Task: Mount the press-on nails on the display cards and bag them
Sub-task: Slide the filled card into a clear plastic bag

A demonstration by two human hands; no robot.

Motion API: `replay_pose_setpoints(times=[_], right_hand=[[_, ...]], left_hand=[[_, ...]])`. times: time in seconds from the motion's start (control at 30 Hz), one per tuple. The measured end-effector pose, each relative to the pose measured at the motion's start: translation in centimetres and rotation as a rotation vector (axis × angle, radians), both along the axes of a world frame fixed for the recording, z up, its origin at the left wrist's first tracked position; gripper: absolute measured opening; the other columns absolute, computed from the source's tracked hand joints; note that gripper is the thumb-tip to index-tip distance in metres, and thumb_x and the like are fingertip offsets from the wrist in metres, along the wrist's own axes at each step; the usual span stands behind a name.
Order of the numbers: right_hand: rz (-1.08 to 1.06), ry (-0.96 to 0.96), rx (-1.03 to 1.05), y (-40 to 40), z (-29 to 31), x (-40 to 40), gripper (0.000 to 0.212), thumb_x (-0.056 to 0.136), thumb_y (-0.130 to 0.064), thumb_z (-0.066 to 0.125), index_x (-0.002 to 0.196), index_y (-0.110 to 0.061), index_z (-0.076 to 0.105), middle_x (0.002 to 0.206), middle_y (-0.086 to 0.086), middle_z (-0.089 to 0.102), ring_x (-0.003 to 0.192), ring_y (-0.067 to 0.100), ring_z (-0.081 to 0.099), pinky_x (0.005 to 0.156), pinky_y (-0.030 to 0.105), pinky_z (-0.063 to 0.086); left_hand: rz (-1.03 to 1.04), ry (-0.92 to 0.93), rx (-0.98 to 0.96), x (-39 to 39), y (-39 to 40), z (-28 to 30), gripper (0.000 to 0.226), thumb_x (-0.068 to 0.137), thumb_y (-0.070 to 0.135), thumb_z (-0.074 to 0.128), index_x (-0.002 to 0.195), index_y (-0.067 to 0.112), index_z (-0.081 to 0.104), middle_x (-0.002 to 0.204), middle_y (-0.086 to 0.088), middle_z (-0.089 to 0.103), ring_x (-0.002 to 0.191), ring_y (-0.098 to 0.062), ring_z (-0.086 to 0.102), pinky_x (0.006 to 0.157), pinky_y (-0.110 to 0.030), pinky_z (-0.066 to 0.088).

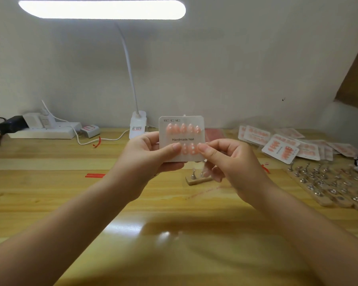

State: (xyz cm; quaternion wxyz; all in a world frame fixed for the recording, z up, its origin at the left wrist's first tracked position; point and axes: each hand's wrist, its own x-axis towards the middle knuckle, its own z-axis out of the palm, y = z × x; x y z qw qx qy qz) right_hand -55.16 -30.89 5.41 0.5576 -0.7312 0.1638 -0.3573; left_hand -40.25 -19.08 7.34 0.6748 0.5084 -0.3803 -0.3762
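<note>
I hold a white display card point(182, 135) printed "Handmade Nail" upright above the wooden table. A full row of pink press-on nails point(183, 128) runs across its top, and a second row sits along the bottom, partly hidden by my thumbs. My left hand point(151, 153) grips the card's left and lower edge, thumb on the front. My right hand point(227, 159) pinches the card's lower right corner, thumb and forefinger on the last nail there. A small wooden nail stand point(196, 178) lies on the table just below the card.
A heap of bagged nail cards point(285, 144) lies at the right rear. Wooden strips with metal nail holders point(331, 186) fill the right side. A clip lamp point(137, 124) and a power strip point(43, 130) stand at the back. Red strips point(94, 175) lie at left.
</note>
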Motion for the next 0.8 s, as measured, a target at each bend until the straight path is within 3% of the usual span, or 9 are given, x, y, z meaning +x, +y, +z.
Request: replay_pose_setpoints(times=[0.13, 0.2, 0.3, 0.37, 0.53, 0.6, 0.7, 0.8], right_hand=[[0.128, 0.048, 0.112, -0.51, 0.42, -0.14, 0.053, 0.085, -0.038, 0.065, 0.096, 0.014, 0.061, 0.074, 0.02, 0.061, 0.053, 0.018, 0.055, 0.045, 0.023, 0.04], [0.188, 0.102, 0.129, -0.68, 0.58, -0.28, 0.062, 0.077, -0.043, 0.071, 0.1, 0.014, 0.06, 0.073, 0.016, 0.062, 0.055, 0.021, 0.053, 0.046, 0.021, 0.043], [0.21, 0.16, 0.02, -0.75, 0.61, -0.5, 0.037, 0.085, -0.032, 0.067, 0.099, 0.002, 0.067, 0.071, 0.002, 0.069, 0.054, 0.016, 0.056, 0.048, 0.02, 0.045], [0.168, 0.153, -0.029, -0.85, 0.58, -0.56, 0.024, 0.089, -0.024, 0.064, 0.095, -0.001, 0.07, 0.073, 0.002, 0.071, 0.054, 0.011, 0.058, 0.048, 0.021, 0.044], [0.116, 0.129, -0.107, -0.6, 0.31, -0.57, 0.037, 0.08, -0.037, 0.067, 0.084, -0.001, 0.072, 0.064, 0.005, 0.068, 0.051, 0.011, 0.055, 0.049, 0.021, 0.043], [0.11, 0.106, -0.129, -0.52, 0.15, -0.55, 0.034, 0.084, -0.034, 0.067, 0.081, -0.001, 0.072, 0.062, 0.009, 0.066, 0.051, 0.012, 0.056, 0.05, 0.021, 0.042], [0.106, 0.091, -0.142, -0.54, -0.11, -0.41, 0.031, 0.091, -0.027, 0.065, 0.083, 0.002, 0.071, 0.061, 0.007, 0.068, 0.048, 0.01, 0.055, 0.05, 0.021, 0.043], [0.147, 0.1, -0.104, -0.63, -0.01, -0.42, 0.037, 0.089, -0.036, 0.065, 0.089, 0.0, 0.072, 0.07, 0.01, 0.072, 0.049, 0.019, 0.055, 0.052, 0.026, 0.045]], left_hand=[[-0.017, -0.015, 0.018, -0.01, -0.01, -0.18, 0.035, 0.071, 0.013, 0.07, 0.106, 0.007, 0.068, 0.098, -0.012, 0.075, 0.091, -0.025, 0.073, 0.066, -0.025, 0.059], [-0.043, -0.048, 0.03, -0.09, -0.05, -0.31, 0.037, 0.07, 0.016, 0.072, 0.106, 0.008, 0.069, 0.098, -0.011, 0.075, 0.091, -0.024, 0.073, 0.067, -0.025, 0.059], [-0.044, -0.082, 0.045, 0.13, -0.04, -0.21, 0.037, 0.068, 0.02, 0.074, 0.103, 0.01, 0.071, 0.099, -0.01, 0.075, 0.091, -0.023, 0.073, 0.071, -0.025, 0.059], [-0.045, -0.076, 0.077, 0.42, -0.02, -0.03, 0.034, 0.067, 0.02, 0.075, 0.1, 0.01, 0.073, 0.098, -0.01, 0.075, 0.09, -0.022, 0.073, 0.069, -0.024, 0.059], [-0.024, -0.174, 0.145, 0.52, -0.09, -0.06, 0.031, 0.062, 0.02, 0.079, 0.092, 0.013, 0.077, 0.092, -0.009, 0.076, 0.08, -0.02, 0.073, 0.064, -0.022, 0.057], [-0.002, -0.182, 0.128, 0.49, -0.09, -0.15, 0.03, 0.061, 0.02, 0.079, 0.09, 0.013, 0.077, 0.09, -0.008, 0.076, 0.076, -0.018, 0.072, 0.062, -0.022, 0.056], [0.001, -0.158, 0.099, 0.6, -0.03, -0.1, 0.034, 0.064, 0.017, 0.077, 0.096, 0.007, 0.074, 0.09, -0.009, 0.076, 0.073, -0.016, 0.071, 0.06, -0.021, 0.055], [-0.008, -0.144, 0.102, 0.76, 0.01, 0.02, 0.035, 0.067, 0.015, 0.075, 0.099, 0.004, 0.073, 0.093, -0.011, 0.076, 0.075, -0.017, 0.071, 0.061, -0.021, 0.055]])
